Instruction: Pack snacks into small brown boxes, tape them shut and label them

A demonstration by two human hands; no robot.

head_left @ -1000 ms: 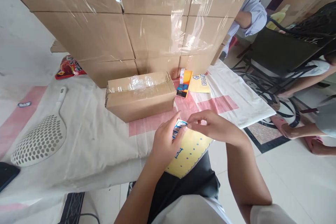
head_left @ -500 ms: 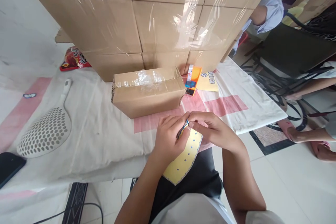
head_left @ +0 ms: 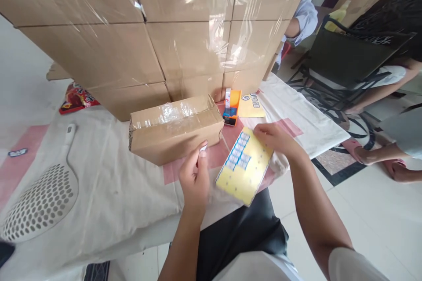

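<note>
My right hand (head_left: 275,140) grips a yellow sheet (head_left: 253,175) by its upper right edge and holds it tilted over the table's front edge. Blue-edged white labels run in rows across the sheet, and small dark marks dot the rest of it. Between the thumb and forefinger of my left hand (head_left: 194,178) is a small white label (head_left: 203,147), partly covered by the fingers. Just behind that hand lies a taped cardboard box (head_left: 178,140), apart from the fingers.
Wrapped cardboard boxes (head_left: 187,48) are stacked at the back. An orange packet (head_left: 232,107) and another yellow sheet (head_left: 252,107) lie right of the small box. On the left are a white slotted skimmer (head_left: 42,197), a red packet (head_left: 77,98) and an oval label (head_left: 17,153). People sit beyond, right.
My hands have moved apart, the left one leaving with a small label. The yellow sheet has turned and now shows its printed rows. The view has shifted somewhat.
</note>
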